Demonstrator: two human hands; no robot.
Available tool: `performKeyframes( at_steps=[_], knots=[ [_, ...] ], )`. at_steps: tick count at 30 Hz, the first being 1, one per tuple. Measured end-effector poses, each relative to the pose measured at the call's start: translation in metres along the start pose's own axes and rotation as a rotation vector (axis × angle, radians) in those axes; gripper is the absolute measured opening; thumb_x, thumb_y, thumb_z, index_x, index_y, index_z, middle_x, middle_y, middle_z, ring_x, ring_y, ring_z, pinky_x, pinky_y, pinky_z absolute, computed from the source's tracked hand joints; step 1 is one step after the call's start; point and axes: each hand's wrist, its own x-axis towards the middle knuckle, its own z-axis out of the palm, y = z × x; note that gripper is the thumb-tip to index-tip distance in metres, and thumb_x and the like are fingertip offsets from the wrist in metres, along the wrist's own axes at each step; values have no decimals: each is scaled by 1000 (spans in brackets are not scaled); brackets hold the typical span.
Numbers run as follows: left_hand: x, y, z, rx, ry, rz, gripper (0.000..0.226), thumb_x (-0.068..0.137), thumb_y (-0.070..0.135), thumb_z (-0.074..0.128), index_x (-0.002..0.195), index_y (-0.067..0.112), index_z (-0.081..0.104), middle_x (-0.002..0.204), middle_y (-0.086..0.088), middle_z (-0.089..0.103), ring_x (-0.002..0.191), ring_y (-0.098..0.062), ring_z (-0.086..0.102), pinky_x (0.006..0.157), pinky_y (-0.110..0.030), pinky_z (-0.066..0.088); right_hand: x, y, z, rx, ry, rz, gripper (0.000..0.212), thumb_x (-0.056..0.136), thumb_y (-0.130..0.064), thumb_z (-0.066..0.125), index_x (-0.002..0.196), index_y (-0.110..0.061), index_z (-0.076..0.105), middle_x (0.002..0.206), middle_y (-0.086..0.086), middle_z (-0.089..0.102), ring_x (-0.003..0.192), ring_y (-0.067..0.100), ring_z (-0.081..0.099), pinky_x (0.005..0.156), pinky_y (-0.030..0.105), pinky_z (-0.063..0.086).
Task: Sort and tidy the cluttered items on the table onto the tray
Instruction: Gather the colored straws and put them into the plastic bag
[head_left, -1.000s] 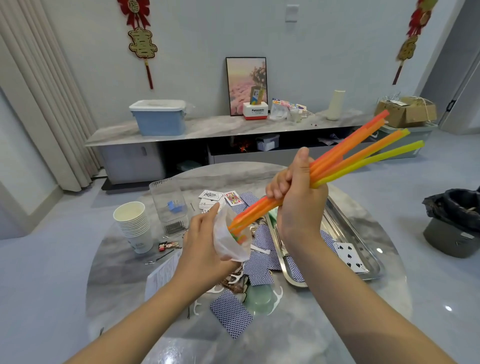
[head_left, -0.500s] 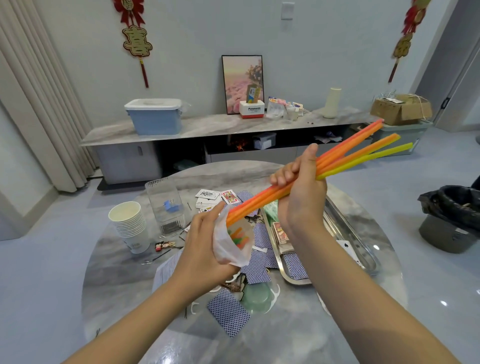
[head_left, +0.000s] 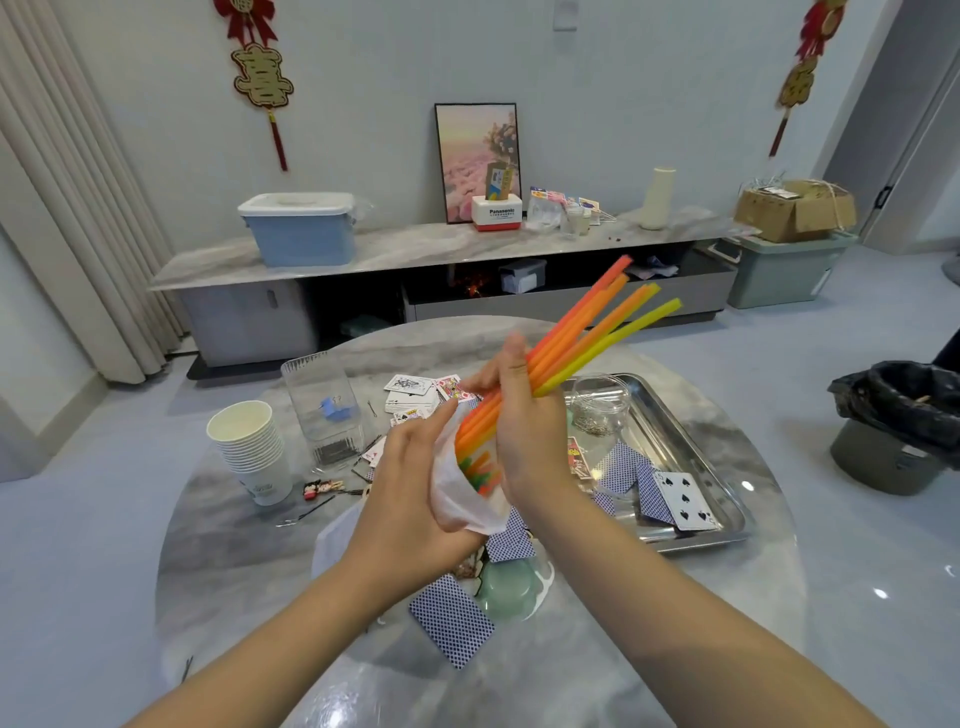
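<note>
Early going, I judge — right hand (head_left: 524, 431) grips the straws (head_left: 582, 343), left hand (head_left: 410, 488) holds the bag (head_left: 457, 499) open. Tray (head_left: 691, 452) holds few cards; cups (head_left: 249, 452) and cards (head_left: 452, 618) litter the tabletop (head_left: 234, 561).

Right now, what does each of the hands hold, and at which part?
The right hand grips the bundle of straws near their lower ends. The left hand holds the white plastic bag by its side, near the opening.
</note>
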Motion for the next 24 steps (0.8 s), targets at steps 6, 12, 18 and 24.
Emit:
performKeyframes(
  at_steps=[6,12,18,24],
  knots=[
    [7,-13,-3,-25,31,-174,95,62,38,77,142,31,27,122,4,36,110,13,35,91,1,24,12,8,-17,-369,-433,279,30,81,-43,68,110,-37,65,102,-9,70,99,2,63,92,27,48],
    [8,-22,-5,-19,28,-204,94,58,41,72,141,34,27,122,6,35,111,19,32,89,2,24,15,3,-12,32,-158,246,70,63,-54,73,122,-22,54,105,-6,67,98,10,64,98,36,45],
    [6,-25,-1,22,7,-192,94,65,37,80,142,33,26,122,6,35,116,-1,37,97,-20,31,20,4,-25,-20,77,-120,26,99,-41,33,124,-37,37,109,0,62,90,7,66,78,23,52],
    [7,-23,3,25,8,-182,95,61,43,72,143,31,26,121,6,35,117,-7,39,98,-23,30,21,17,-26,-512,-514,230,61,89,-58,44,144,-34,31,148,-7,36,134,11,35,106,29,31]
  ],
)
